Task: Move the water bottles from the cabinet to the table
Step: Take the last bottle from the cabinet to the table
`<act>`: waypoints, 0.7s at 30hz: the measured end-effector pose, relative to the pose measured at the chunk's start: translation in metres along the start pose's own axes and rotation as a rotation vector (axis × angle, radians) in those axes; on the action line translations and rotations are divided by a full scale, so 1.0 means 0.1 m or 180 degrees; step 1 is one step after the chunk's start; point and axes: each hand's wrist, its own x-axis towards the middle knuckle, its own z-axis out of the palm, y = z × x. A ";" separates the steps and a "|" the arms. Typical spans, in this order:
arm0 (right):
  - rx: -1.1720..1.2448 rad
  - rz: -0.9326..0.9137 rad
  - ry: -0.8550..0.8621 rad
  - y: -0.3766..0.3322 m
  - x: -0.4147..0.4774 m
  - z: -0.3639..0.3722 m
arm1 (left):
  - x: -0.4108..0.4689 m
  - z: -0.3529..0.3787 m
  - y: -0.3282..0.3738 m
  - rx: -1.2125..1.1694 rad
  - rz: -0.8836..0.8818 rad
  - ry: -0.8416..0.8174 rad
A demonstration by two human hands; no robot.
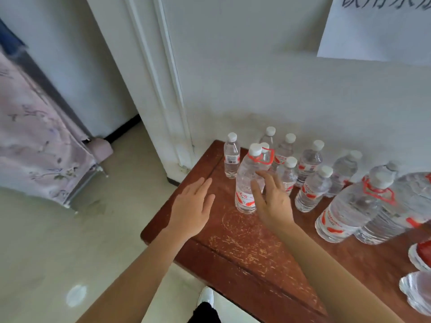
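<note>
A large clear water bottle [247, 183] with a white cap and a red handle ring stands upright on the worn brown table [245, 248]. My right hand [271, 201] hovers just right of it, fingers spread and relaxed, close to its side without gripping. My left hand [194, 206] is held flat with straight fingers above the table's left part, holding nothing. Several small bottles [312, 190] stand behind and to the right. Two more large bottles [349, 206] stand at the right.
A white wall and a door frame [163, 89] rise behind the table. A fabric-covered cabinet [35, 136] stands on the left across bare floor. A paper sign [377, 29] hangs on the wall. Plastic items [417, 292] lie at the table's right edge.
</note>
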 end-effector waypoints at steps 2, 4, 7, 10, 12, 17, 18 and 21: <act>0.0043 -0.0139 -0.0062 -0.09 -0.11 0.16 | -0.39 -0.16 -0.13 0.0263 -0.0419 0.0340; 0.0092 -0.0340 -0.0307 -0.31 -0.28 0.37 | -0.83 -0.34 -0.34 0.0513 -0.0760 0.0584; 0.0279 -0.0853 -0.0729 -0.93 -0.53 0.75 | -1.57 -0.74 -0.70 0.0924 -0.1299 0.0912; 0.0385 -0.1482 -0.0978 -1.67 -0.75 1.03 | -2.21 -1.25 -0.98 0.1126 -0.1810 0.1398; 0.0535 -0.1951 -0.1080 -2.27 -0.99 1.19 | -2.74 -1.60 -1.17 0.1284 -0.2134 0.1768; 0.0930 -0.2935 -0.1188 -3.72 -1.77 1.55 | -4.18 -2.26 -1.54 0.1662 -0.2742 0.2284; 0.1060 -0.3125 -0.1207 -4.03 -2.01 1.67 | -4.55 -2.38 -1.60 0.1726 -0.2896 0.2320; 0.1340 -0.3584 -0.1259 -5.01 -2.92 2.01 | -5.75 -2.65 -1.80 0.1904 -0.3433 0.2479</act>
